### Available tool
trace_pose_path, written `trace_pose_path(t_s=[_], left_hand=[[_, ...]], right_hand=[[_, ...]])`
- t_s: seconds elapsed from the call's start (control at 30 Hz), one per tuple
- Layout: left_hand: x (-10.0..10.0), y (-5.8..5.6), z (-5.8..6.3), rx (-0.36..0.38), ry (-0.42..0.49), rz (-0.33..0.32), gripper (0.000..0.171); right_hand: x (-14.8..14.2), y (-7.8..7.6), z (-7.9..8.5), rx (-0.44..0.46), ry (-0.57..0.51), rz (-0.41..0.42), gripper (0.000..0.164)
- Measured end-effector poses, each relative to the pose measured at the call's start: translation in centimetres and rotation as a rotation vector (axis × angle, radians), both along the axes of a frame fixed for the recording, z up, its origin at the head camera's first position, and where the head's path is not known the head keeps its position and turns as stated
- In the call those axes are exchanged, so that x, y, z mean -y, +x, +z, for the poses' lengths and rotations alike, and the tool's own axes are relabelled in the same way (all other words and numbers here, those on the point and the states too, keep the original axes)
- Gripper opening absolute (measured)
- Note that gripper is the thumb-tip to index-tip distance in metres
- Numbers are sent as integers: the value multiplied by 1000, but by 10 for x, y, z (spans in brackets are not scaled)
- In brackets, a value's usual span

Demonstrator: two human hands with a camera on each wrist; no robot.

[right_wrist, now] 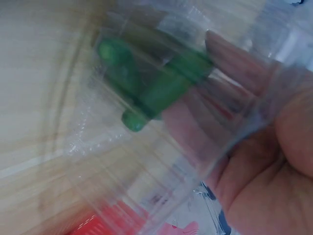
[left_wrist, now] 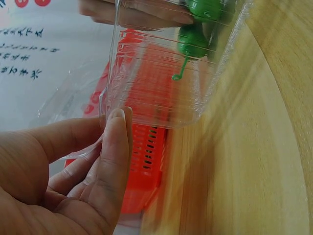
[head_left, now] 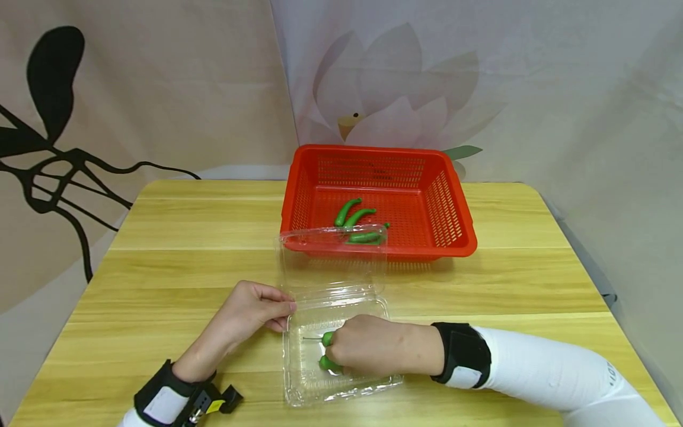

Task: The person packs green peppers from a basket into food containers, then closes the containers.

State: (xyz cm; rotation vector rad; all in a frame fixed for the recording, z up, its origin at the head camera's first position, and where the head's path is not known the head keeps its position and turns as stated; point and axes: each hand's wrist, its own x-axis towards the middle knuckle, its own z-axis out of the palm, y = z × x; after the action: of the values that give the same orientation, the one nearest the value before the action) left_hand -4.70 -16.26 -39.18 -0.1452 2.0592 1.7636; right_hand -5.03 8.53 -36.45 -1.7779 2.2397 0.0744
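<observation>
A clear plastic clamshell box (head_left: 299, 388) lies on the table, its hinged lid (head_left: 331, 276) raised and leaning toward the back. My left hand (head_left: 253, 311) pinches the box's left edge near the hinge between thumb and fingers. Over the box's base, my right hand (head_left: 370, 344) grips a green chili pepper (right_wrist: 168, 88) with curled fingers. Two green pepper ends show beside that hand: one pepper (head_left: 328, 338) with a thin stem pointing left, another pepper (head_left: 329, 363) closer to me. The rest of both is hidden beneath the hand. The right wrist view is blurred and seen through plastic.
A red plastic basket (head_left: 453, 243) stands behind the box at the back of the table (head_left: 512, 284). Three green peppers (head_left: 356, 218) lie in its left part. The raised lid overlaps the basket's front left rim in the head view. Printed cloth (head_left: 533, 89) hangs behind the table.
</observation>
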Motion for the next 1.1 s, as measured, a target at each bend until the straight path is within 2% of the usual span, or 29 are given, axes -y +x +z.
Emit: trace_pose_path(t_s=[0.3, 0.47, 0.6, 0.73, 0.93, 1.1], left_hand=[[0, 0, 0, 1, -2, -8, 28], [0, 0, -1, 7, -3, -2, 28], [0, 0, -1, 7, -8, -4, 27], [0, 0, -1, 5, -8, -9, 27], [0, 0, 1, 3, -1, -7, 27], [0, 1, 2, 0, 0, -3, 27]], right_hand=[[-2, 1, -2, 60, -23, -12, 24], [-4, -1, 2, 29, -14, 9, 22], [-5, -5, 9, 35, -60, 22, 26], [-8, -12, 21, 57, -154, 16, 27], [-16, -25, 43, 46, -386, 15, 35], [-25, -37, 66, 46, -573, -17, 40]])
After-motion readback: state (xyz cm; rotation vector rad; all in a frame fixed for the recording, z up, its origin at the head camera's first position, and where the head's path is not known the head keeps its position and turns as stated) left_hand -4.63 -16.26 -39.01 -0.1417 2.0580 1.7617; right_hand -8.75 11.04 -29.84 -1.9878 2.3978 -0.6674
